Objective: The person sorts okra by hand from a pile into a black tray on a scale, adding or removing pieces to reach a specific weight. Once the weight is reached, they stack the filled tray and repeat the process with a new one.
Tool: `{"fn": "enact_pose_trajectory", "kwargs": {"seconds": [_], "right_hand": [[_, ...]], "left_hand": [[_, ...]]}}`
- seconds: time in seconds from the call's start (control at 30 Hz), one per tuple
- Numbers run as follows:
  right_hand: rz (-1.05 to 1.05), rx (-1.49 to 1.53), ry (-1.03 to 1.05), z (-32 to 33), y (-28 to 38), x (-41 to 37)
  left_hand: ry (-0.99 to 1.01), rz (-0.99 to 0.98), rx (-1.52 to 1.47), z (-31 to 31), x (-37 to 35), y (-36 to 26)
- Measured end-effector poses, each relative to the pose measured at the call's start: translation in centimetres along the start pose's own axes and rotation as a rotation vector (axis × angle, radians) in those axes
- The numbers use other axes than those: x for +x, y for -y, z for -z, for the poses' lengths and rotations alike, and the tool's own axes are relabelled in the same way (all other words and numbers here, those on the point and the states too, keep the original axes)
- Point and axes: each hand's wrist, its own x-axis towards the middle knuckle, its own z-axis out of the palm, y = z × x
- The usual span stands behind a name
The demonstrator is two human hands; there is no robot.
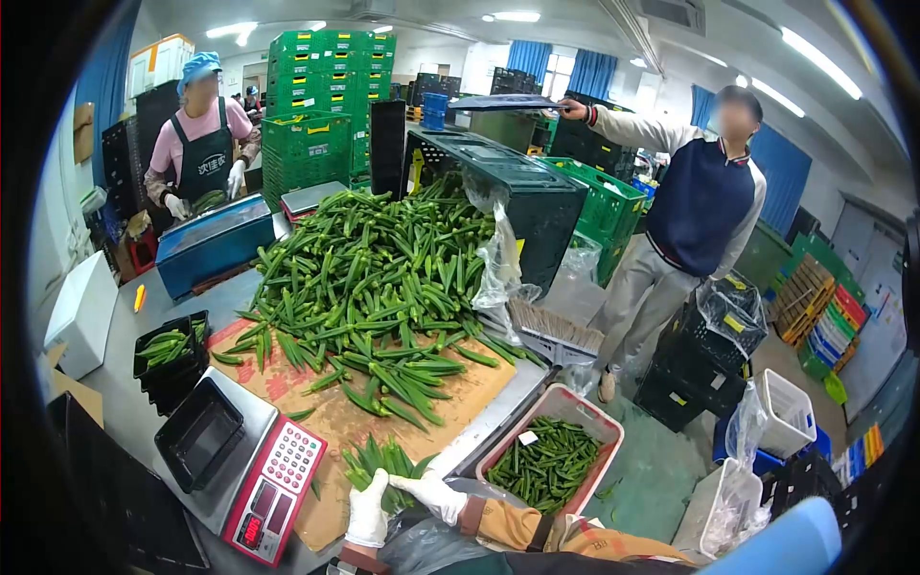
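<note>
In white gloves, my left hand (367,510) and my right hand (434,494) meet at the table's near edge. A bunch of green okra (376,462) fans out from my left hand, which is wrapped round its lower end. My right hand closes on the right side of the same bunch, fingers partly hidden by the pods. Just beyond lies a large heap of okra (383,268) on a cardboard sheet (345,431). To the left, a red and white digital scale (273,489) carries a black plastic tray (199,433).
A stack of black trays (172,369) holds some okra. Right of the table is a red-rimmed bin (613,436) of okra. A tipped dark crate (537,206) stands behind the heap. One person (206,144) works at the left; another (690,192) stands right, holding a flat dark object.
</note>
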Motion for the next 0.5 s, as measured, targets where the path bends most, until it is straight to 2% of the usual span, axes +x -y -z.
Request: {"fn": "enact_pose_trajectory", "kwargs": {"seconds": [0.2, 0.5], "right_hand": [[0.010, -0.018, -0.039, 0.7, -1.6, 1.3], [0.024, -0.101, -0.116, 0.4, -1.3, 1.0]], "left_hand": [[-0.016, -0.057, 0.041, 0.6, 0.4, 0.7], [-0.058, -0.005, -0.007, 0.6, 0.4, 0.7]]}}
